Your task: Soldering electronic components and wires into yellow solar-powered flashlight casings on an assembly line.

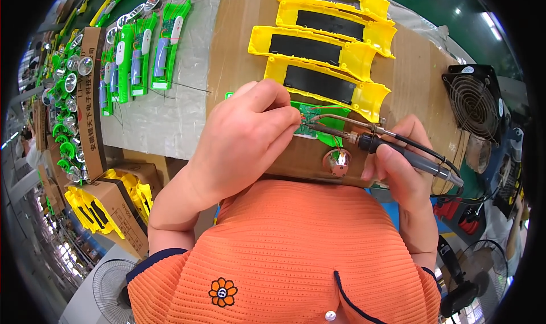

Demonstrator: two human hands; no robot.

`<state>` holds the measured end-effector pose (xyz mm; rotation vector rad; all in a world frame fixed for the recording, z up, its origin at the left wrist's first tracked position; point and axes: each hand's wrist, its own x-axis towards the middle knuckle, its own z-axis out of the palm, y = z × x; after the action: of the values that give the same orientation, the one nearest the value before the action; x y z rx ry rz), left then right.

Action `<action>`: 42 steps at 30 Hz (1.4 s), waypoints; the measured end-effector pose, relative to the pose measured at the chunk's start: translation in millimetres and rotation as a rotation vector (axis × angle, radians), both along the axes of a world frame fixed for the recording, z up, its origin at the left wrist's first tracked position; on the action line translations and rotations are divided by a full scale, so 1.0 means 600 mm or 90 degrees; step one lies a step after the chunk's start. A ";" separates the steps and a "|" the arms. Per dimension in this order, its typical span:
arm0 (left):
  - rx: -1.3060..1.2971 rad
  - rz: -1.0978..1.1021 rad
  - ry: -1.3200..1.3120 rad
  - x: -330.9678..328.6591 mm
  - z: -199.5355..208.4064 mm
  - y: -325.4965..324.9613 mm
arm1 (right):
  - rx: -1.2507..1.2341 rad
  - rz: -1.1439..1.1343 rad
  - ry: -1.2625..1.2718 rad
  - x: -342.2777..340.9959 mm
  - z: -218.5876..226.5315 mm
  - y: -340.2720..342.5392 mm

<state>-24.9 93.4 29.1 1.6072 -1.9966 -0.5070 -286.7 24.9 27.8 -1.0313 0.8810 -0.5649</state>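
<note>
Handwork at a circuit board. The green plastic housing [333, 137], a shallow curved shell, lay near the near edge of the worktop [187, 110], on a flat brown cardboard sheet [242, 36]; its left part was mostly covered by a hand. Within it sat the green rectangular circuit board [311, 117], dotted with small components and bordered by thin coloured wires, a green one arching along its far side. Red leads ran from the housing's right end to a round, silvery, mirror-bright reflector [336, 163], which lay just beside it, toward the near edge.

The left hand [244, 133] reached over the housing, its fingers bent and closed together in a pinch at the board; whether a wire lay between the tips could not be told. The right hand [410, 182] gripped the grey-handled soldering iron [420, 161], its fingers wrapped about the handle and its slim metal tip directed at the board, with a bent metal tube alongside.

Four curved yellow plastic shells [367, 62] with black rectangular pads lay in a row toward the far edge. A square black fan [473, 105] stood by the right edge; green housings with bluish cylindrical cells [161, 56] lay toward the far left corner.
</note>
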 end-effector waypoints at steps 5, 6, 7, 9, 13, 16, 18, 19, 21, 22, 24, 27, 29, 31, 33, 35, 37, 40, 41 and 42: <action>0.013 -0.009 -0.007 0.001 0.002 -0.002 | 0.002 -0.005 -0.008 0.001 -0.001 -0.001; 0.015 -0.008 -0.007 0.001 0.003 -0.002 | 0.006 -0.014 -0.017 0.001 -0.001 0.000; 0.016 -0.008 -0.007 0.001 0.004 -0.002 | 0.009 -0.023 -0.025 0.000 -0.001 0.000; 0.014 -0.011 -0.014 0.000 0.006 -0.003 | 0.000 -0.040 -0.038 -0.009 0.000 0.002; 0.020 -0.015 -0.025 0.000 0.007 -0.003 | -0.017 -0.118 -0.101 -0.030 -0.008 0.004; 0.022 -0.023 -0.027 -0.001 0.008 -0.005 | -0.025 -0.205 -0.096 -0.037 -0.005 0.002; 0.022 -0.026 -0.033 0.000 0.008 -0.003 | -0.052 -0.207 -0.118 -0.048 -0.012 -0.001; 0.024 -0.028 -0.038 -0.001 0.009 -0.003 | -0.053 -0.223 -0.139 -0.051 -0.013 0.001; 0.019 -0.024 -0.042 -0.004 0.012 -0.002 | -0.051 -0.236 -0.153 -0.061 -0.017 0.004; 0.015 -0.018 -0.045 -0.006 0.014 -0.002 | -0.049 -0.248 -0.165 -0.065 -0.018 0.005; 0.023 -0.026 -0.052 -0.007 0.016 -0.003 | -0.054 -0.255 -0.164 -0.068 -0.017 0.007; 0.026 -0.033 -0.060 -0.010 0.030 -0.007 | -0.061 -0.277 -0.157 -0.072 -0.017 0.009; 0.018 -0.035 -0.062 -0.020 0.033 -0.014 | -0.064 -0.292 -0.153 -0.072 -0.016 0.011; -0.126 -0.047 -0.043 -0.043 0.026 -0.026 | -0.071 -0.322 -0.159 -0.069 -0.015 0.012; -0.166 -0.098 -0.088 -0.072 0.014 -0.040 | -0.074 -0.330 -0.164 -0.064 -0.017 0.013; -0.193 -0.119 -0.133 -0.100 0.000 -0.051 | -0.061 -0.332 -0.174 -0.062 -0.018 0.014; -0.177 -0.131 -0.131 -0.109 -0.003 -0.056 | -0.067 -0.330 -0.184 -0.063 -0.023 0.015; -0.186 -0.122 -0.125 -0.105 -0.004 -0.058 | -0.065 -0.320 -0.200 -0.063 -0.022 0.014; -0.211 -0.104 -0.116 -0.098 -0.004 -0.058 | -0.066 -0.323 -0.202 -0.062 -0.021 0.013; -0.192 -0.048 -0.103 -0.091 0.007 -0.053 | -0.065 -0.312 -0.180 -0.060 -0.020 0.012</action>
<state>-79.4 61.3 33.2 1.4279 -2.1386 -0.0961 -322.6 32.0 16.0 -0.7969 0.8589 -1.1491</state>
